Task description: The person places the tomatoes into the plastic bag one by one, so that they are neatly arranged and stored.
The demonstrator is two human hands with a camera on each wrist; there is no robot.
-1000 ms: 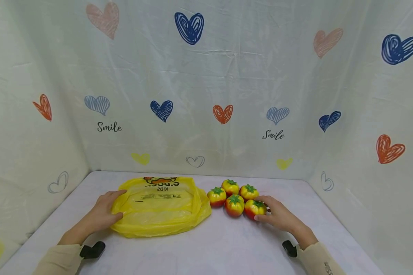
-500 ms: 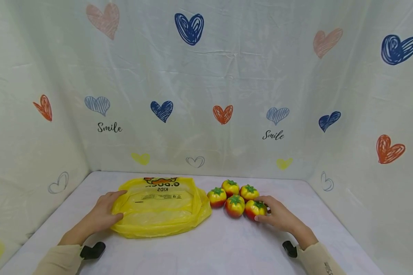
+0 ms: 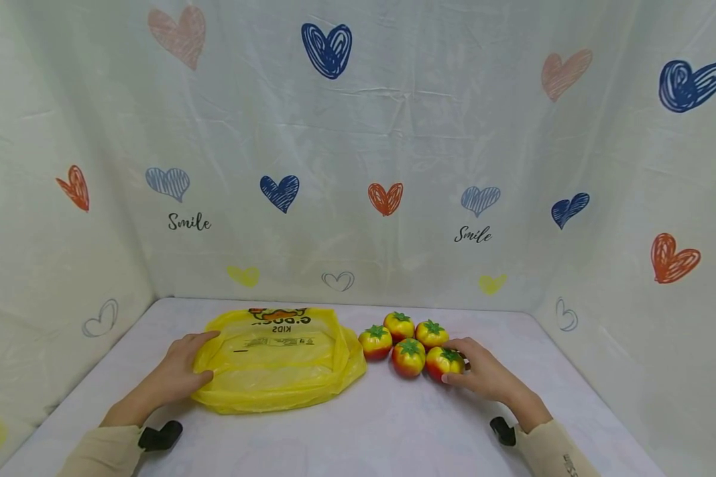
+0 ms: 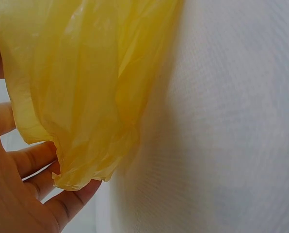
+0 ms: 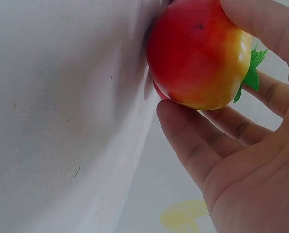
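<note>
**Gripping a tomato beside the bag**

Right hand (image 3: 483,374) curls around the nearest toy tomato (image 3: 443,363): glossy, red fading to yellow, green leafy cap, resting on the white table (image 3: 382,424) at the cluster's right. Left hand (image 3: 176,374) pinches the crinkled yellow plastic bag (image 3: 274,364) at its left edge.

- 5 toy tomatoes, red-yellow with green tops, clustered on the table: back-left (image 3: 375,342), back-middle (image 3: 399,325), back-right (image 3: 432,333), front-middle (image 3: 408,357), front-right (image 3: 443,362)
- 1 yellow plastic bag (image 3: 277,361), left of the cluster
- 2 hands in view: left hand (image 3: 176,372) holds the bag's edge, right hand (image 3: 483,374) grips the front-right tomato
- 2 black wrist mounts: one at the left sleeve (image 3: 160,435), one at the right sleeve (image 3: 503,430)
- 1 white table (image 3: 370,424)
</note>
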